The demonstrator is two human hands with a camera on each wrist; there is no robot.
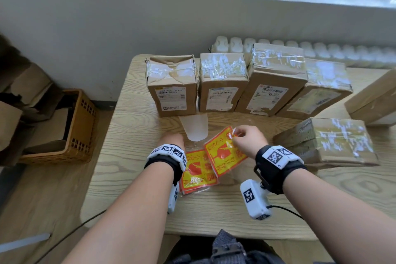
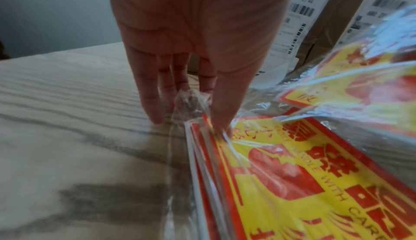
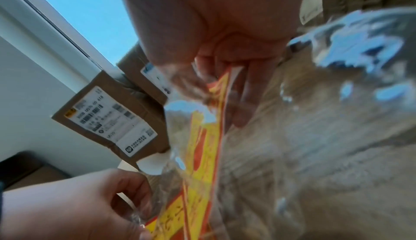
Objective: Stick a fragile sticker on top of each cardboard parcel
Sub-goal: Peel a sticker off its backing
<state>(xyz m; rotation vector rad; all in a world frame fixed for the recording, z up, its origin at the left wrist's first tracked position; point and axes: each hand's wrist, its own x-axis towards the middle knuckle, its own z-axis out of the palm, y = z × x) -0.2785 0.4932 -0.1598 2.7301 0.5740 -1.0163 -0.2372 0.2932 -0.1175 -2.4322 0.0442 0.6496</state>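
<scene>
The head view looks steeply down and forward from above the person's forearms, taking in the whole wooden table (image 1: pixel 132 100), the row of cardboard parcels (image 1: pixel 175 83) at its far edge and the wall below a window.

The left wrist view sits very close, low over the table (image 2: pixel 67 101), facing along the left hand (image 2: pixel 198 30) toward the bagged fragile stickers (image 2: pixel 303 172).

The right wrist view is equally close, tilted upward toward the window (image 3: pixel 74 9). It shares the stickers (image 3: pixel 202 146) and the leftmost parcel (image 3: pixel 108 119) with the head view.
</scene>
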